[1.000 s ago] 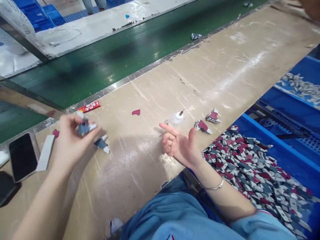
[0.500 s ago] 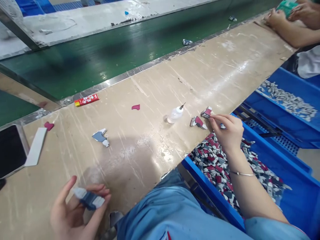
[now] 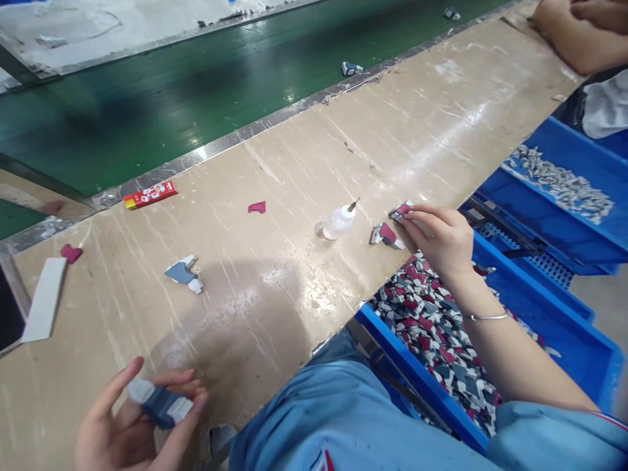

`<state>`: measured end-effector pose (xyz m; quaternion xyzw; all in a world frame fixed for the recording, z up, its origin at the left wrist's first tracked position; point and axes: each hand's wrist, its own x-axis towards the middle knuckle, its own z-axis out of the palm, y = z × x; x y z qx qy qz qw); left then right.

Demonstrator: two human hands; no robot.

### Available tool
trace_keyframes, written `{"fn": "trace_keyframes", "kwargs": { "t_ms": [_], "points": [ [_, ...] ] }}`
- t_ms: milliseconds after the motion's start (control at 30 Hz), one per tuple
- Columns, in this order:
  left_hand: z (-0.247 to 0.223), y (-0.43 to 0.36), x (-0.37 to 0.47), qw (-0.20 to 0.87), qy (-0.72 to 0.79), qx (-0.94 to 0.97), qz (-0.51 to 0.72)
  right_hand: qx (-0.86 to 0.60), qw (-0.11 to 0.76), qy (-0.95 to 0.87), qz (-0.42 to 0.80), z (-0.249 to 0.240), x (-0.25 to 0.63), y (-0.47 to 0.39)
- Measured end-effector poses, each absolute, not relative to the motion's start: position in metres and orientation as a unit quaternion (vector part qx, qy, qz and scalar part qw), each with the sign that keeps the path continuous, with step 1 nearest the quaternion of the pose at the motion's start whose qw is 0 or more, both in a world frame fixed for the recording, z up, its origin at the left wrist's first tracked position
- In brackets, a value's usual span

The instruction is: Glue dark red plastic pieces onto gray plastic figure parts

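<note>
My left hand (image 3: pixel 140 422), low at the left, is closed around a blue-and-white plastic piece (image 3: pixel 161 403). Over the bench's near edge, my right hand (image 3: pixel 439 239) pinches a small maroon, white and dark plastic piece (image 3: pixel 401 210), which is at the bench top. Just beside it lies a similar maroon-and-white piece (image 3: pixel 387 235). A clear squeeze bottle (image 3: pixel 339 222) with a thin dark needle tip stands to the left of these. Farther left rest a flat maroon piece (image 3: pixel 257 207) and a blue-grey and white piece (image 3: pixel 184 273).
Below my right arm is a blue bin (image 3: pixel 409 363) full of maroon, white and dark pieces. Another blue bin (image 3: pixel 579 239) holds pale pieces. A red packet (image 3: pixel 150 194), white strip (image 3: pixel 45 299) and maroon piece (image 3: pixel 71 253) lie left. Behind runs a green belt (image 3: pixel 220 98); another person's arm (image 3: pixel 583 39) rests far right.
The view has shifted slightly, so bench items appear farther left. My right hand still pinches its piece at the bench edge, and my left hand keeps its blue-and-white piece.
</note>
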<state>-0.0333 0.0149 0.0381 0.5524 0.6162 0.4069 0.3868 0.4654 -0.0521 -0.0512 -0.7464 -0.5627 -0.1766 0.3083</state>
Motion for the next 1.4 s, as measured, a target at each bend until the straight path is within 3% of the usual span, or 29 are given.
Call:
{"fn": "trace_keyframes", "kwargs": {
  "t_ms": [300, 833, 900, 967, 1067, 1133, 1200, 1400],
  "points": [
    [0.046, 0.023, -0.026, 0.384, 0.585, 0.585, 0.411, -0.764, 0.35, -0.526, -0.13, -0.055, 0.465, -0.049],
    [0.039, 0.01, -0.037, 0.419, 0.621, 0.555, 0.361, -0.773, 0.374, -0.511, -0.039, -0.017, 0.459, -0.053],
    [0.036, 0.013, -0.039, 0.432, 0.633, 0.535, 0.355, -0.745, 0.457, -0.486, 0.025, -0.006, 0.43, -0.054],
    [0.031, 0.016, -0.042, 0.45, 0.637, 0.52, 0.349, -0.654, 0.566, -0.451, 0.221, 0.001, 0.388, -0.05],
    [0.025, 0.018, -0.042, 0.48, 0.629, 0.516, 0.328, -0.585, 0.564, -0.443, 0.378, 0.004, 0.32, -0.03],
    [0.021, 0.017, -0.038, 0.484, 0.621, 0.523, 0.327, -0.476, 0.604, -0.321, 0.553, 0.002, 0.289, -0.006],
    [0.019, 0.014, -0.032, 0.491, 0.605, 0.534, 0.326, -0.411, 0.637, -0.248, 0.603, -0.001, 0.276, 0.019],
    [0.015, 0.002, -0.008, 0.509, 0.583, 0.541, 0.33, -0.393, 0.674, -0.228, 0.582, -0.003, 0.295, 0.061]
  ]
}}
